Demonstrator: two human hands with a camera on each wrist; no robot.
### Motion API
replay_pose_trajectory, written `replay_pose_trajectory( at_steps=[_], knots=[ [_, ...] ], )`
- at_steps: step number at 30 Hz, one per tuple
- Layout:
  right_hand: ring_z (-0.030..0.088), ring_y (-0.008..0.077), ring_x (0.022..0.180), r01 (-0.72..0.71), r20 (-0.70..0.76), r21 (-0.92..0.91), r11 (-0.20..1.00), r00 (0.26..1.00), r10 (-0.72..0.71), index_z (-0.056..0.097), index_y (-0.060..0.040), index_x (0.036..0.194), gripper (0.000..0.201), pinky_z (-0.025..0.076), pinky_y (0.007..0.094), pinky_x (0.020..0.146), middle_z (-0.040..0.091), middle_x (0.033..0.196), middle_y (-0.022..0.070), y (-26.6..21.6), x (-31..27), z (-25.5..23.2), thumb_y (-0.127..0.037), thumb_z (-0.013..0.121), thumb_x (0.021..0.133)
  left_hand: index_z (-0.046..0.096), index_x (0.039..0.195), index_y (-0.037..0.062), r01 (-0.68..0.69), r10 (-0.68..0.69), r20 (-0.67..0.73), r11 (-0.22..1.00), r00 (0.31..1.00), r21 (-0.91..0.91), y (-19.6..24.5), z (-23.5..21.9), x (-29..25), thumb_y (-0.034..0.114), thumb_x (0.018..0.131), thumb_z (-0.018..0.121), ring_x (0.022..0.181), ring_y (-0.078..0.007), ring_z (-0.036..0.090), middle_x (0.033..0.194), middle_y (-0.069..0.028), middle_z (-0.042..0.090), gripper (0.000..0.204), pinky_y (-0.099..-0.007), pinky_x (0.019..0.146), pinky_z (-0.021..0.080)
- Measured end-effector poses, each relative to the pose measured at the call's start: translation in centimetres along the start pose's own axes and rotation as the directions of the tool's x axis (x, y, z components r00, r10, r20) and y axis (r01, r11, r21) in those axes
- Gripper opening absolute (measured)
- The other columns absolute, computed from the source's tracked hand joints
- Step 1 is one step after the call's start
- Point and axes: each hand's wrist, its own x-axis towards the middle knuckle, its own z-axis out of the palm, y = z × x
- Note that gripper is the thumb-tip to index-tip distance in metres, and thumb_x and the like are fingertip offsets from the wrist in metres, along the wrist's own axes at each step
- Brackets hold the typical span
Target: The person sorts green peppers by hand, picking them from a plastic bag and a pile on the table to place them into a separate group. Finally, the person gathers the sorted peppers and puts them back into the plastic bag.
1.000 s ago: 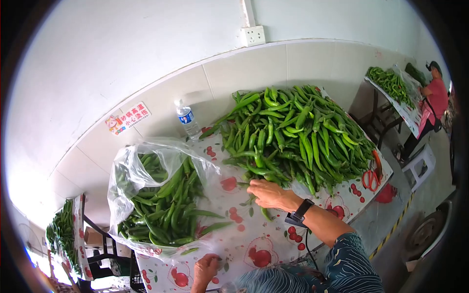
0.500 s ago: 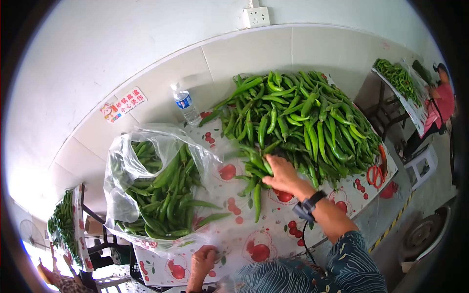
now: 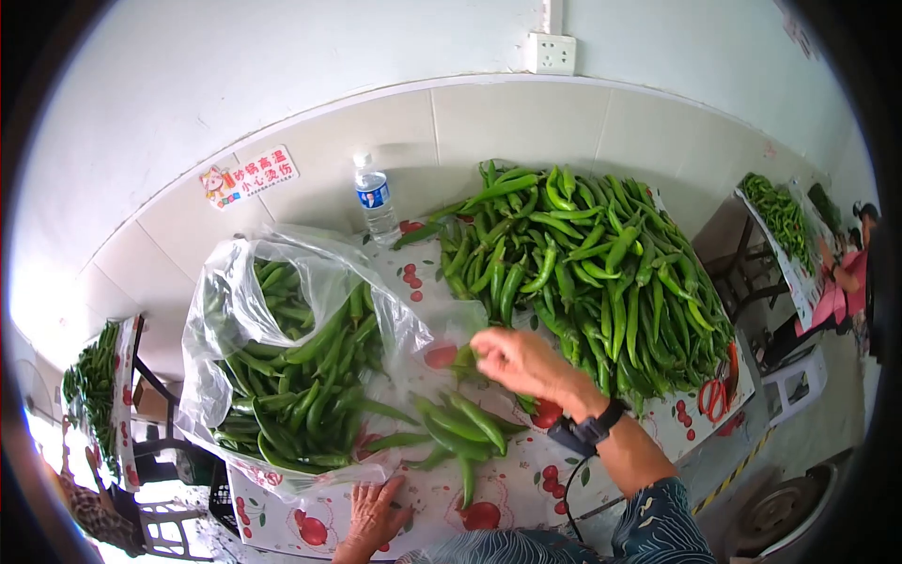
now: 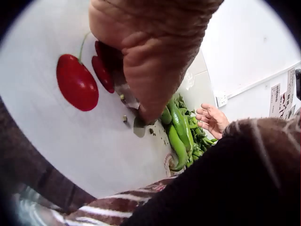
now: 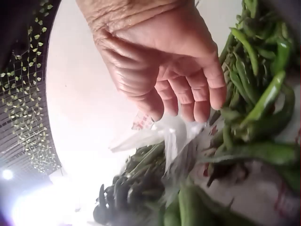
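Several long green peppers (image 3: 460, 428) lie loosely together on the tablecloth (image 3: 432, 540) in front of me. Just above and behind them is my right hand (image 3: 521, 362); the right wrist view shows its palm bare and its fingers (image 5: 187, 96) loosely bent, holding nothing. My left hand (image 3: 374, 512) rests on the cloth at the table's front, fingers spread, close to the front edge of a clear plastic bag (image 3: 199, 371) full of green peppers. In the left wrist view, the heel of that hand (image 4: 150, 52) covers part of the printed cherries.
A big pile of green peppers (image 3: 601, 273) covers the table's right half, with red-handled scissors (image 3: 714, 395) at its right edge. Against the wall stands a water bottle (image 3: 376, 202). Far right, a person (image 3: 850, 273) works at another pepper-covered table.
My right hand pulled a bunch of peppers from the pile toward the table's front and let go, then lifted back. My left hand moved slightly left and its fingers spread flat.
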Motion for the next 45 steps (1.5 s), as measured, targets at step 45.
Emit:
replay_pose_trajectory(
  at_steps=[45],
  knots=[
    [0.06,0.0372,0.098,-0.293,-0.167,-0.214,0.932,0.951,0.261,0.052,-0.007,0.123,0.05,0.047,0.0391,0.084,0.061,0.111,0.0224,3.0,-3.2,-1.1,-0.001,0.053,0.073,0.06,0.111,0.0141,-0.041,0.038,-0.153,0.999,0.987,-0.018,-0.2,0.6,-0.1,0.029,0.069,0.072,0.108,-0.0334,0.049,0.107,-0.0119,0.059,0.047,-0.0465,0.096,0.033]
  ],
)
